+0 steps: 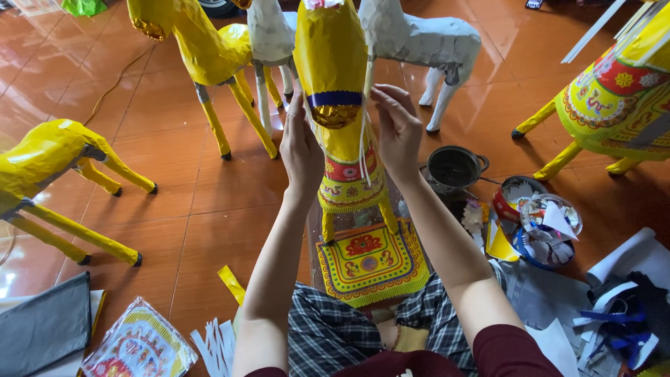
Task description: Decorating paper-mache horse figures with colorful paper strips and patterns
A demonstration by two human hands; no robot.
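Working on yellow paper horse (333, 77), standing upright on the tiled floor (174, 174) directly in front of the knees, head toward camera, front legs planted on a patterned paper square (372, 262). Left hand (300, 150) pressing flat against the horse's left side of the neck, fingers extended and lying along the paper, not clenched. Right hand (398, 129) sitting on the opposite side, thumb and forefinger pinching near the blue band (333, 98) (looks like gripping thin white strings (363, 143) hanging there, hard to confirm). Gold foil patch (335, 116) sitting just under the blue band, patterned chest panel (347, 183) below that. Sitting near: second yellow horse (209, 52) behind-left, two white unpainted horses (419, 42) behind, another yellow horse (52, 164) lying far left, decorated horse (618, 98) far right. Lying right of the knees: dark metal pot (455, 167), a round tin (513, 195), a clear bowl of paper scraps (551, 220), all clustered close together. Lying bottom-left: packet of printed paper (139, 345) beside a grey sheet (45, 328), white cut strips (216, 345) just beside the left forearm. Plaid trousers (335, 335) filling the bottom centre.
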